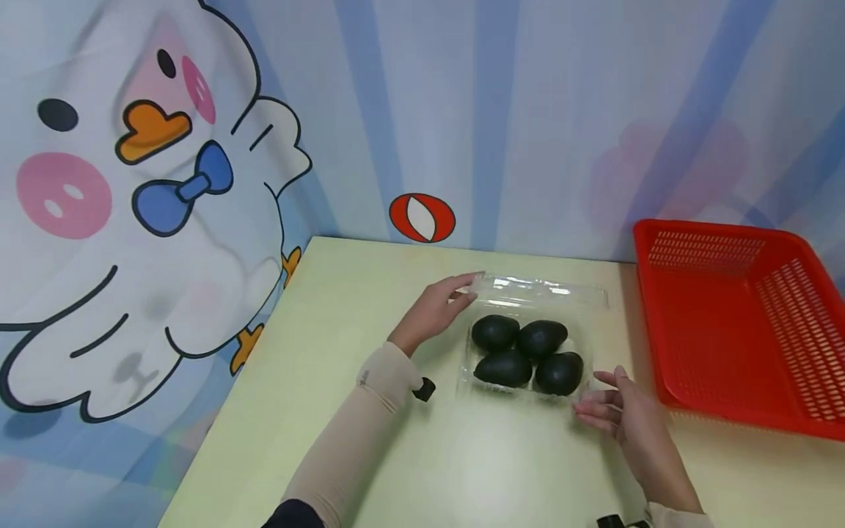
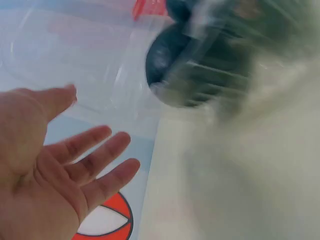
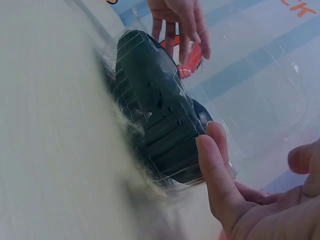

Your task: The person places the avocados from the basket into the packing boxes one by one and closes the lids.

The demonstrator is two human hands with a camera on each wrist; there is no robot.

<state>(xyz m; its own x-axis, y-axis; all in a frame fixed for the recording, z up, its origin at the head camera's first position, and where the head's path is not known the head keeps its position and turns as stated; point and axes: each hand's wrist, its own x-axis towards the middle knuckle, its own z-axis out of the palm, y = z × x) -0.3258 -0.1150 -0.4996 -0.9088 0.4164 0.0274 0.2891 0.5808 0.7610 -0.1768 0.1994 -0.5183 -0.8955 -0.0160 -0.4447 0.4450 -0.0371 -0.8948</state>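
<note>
A clear plastic clamshell box [image 1: 465,367] holds several dark avocados [image 1: 505,368], and its transparent lid [image 1: 561,293] stands raised at the back. My left hand [image 1: 432,312] is beside the lid's left end, fingertips right at its edge. In the left wrist view, that hand's fingers [image 2: 97,157] are spread and fairly straight. At the box's front right corner is my right hand [image 1: 630,422], its fingertips touching the plastic with the fingers loosely bent. The right wrist view shows the avocados [image 3: 150,85] through the box wall, with fingers [image 3: 212,155] against the corner.
A red plastic basket [image 1: 713,337] with perforated sides stands right of the box, close to the right hand. The pale yellow table [image 1: 343,315] ends at the back against a printed cartoon backdrop [image 1: 554,147].
</note>
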